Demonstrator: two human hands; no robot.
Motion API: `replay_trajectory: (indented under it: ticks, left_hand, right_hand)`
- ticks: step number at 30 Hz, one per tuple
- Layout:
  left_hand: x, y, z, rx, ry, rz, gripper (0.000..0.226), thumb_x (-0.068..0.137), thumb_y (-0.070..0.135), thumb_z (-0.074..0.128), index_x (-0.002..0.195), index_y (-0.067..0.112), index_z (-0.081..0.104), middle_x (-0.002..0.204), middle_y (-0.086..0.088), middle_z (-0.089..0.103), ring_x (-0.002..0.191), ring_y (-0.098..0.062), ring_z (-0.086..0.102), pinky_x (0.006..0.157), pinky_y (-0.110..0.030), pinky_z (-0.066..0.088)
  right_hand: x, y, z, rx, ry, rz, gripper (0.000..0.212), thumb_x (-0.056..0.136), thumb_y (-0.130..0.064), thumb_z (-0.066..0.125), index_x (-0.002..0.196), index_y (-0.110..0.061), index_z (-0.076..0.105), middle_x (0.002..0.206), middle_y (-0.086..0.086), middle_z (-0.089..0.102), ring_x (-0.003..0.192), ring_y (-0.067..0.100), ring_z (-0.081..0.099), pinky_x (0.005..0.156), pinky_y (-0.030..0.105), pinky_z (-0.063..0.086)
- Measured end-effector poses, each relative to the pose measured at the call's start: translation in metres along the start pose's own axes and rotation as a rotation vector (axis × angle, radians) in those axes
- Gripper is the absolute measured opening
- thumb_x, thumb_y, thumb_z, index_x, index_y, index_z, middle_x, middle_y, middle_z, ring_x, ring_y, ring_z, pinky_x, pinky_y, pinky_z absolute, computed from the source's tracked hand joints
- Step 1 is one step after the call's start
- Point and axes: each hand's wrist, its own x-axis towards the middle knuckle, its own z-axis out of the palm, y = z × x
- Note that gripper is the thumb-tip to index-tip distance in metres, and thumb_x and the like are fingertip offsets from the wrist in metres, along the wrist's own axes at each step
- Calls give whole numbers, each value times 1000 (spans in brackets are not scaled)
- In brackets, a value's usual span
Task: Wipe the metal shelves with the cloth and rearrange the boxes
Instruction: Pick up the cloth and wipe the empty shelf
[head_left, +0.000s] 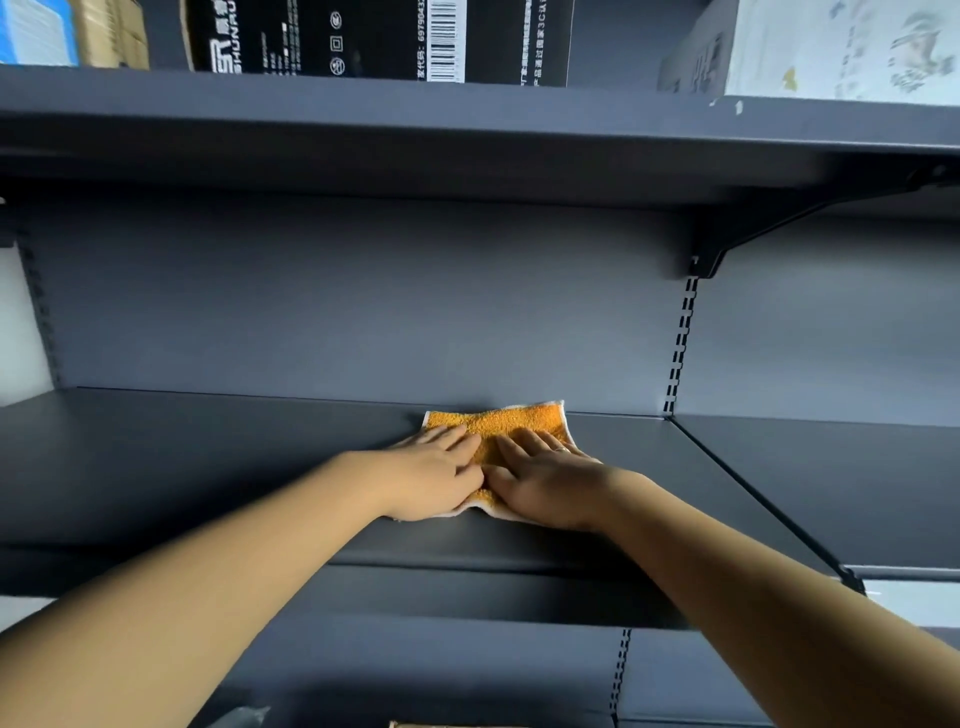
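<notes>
Head view: both hands, left (434, 475) and right (540, 480), lie flat with straight fingers pressing the cloth (511, 423) onto the shelf (208, 457), far back by the rear wall. Best keep even pressure and sweep overlapping strokes; boxes (374, 36) sit above.

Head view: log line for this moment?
phase wipe | left hand flat on cloth | right hand flat on cloth | cloth on shelf | black box above
</notes>
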Motion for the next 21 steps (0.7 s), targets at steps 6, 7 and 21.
replay_trajectory:
  ticks: [6,7,21]
  left_hand:
    - [-51,28,-9,82,-155,-45,62,105,51,10,160,29,-10,166,8,-20,153,-13,-18,127,-42,-2]
    - [-57,31,-11,82,-160,-48,62,105,51,10,160,29,-9,166,9,-19,153,-12,-18,127,-43,-1]
    - [-51,32,0,-21,-108,22,59,106,47,11,159,30,-10,165,14,-20,151,-6,-20,127,-41,-3]
  right_hand:
    - [-56,-5,7,-108,-1,-105,101,81,-82,-14,163,-27,3,170,4,-10,156,31,-11,126,56,2]
    - [-63,-7,4,-101,-16,-97,92,86,-80,-9,163,-30,0,170,1,-11,156,28,-12,126,55,2]
    - [-83,-14,-5,-61,-21,-88,72,102,-64,8,162,-27,-11,169,-2,-16,156,18,-14,127,37,-5]
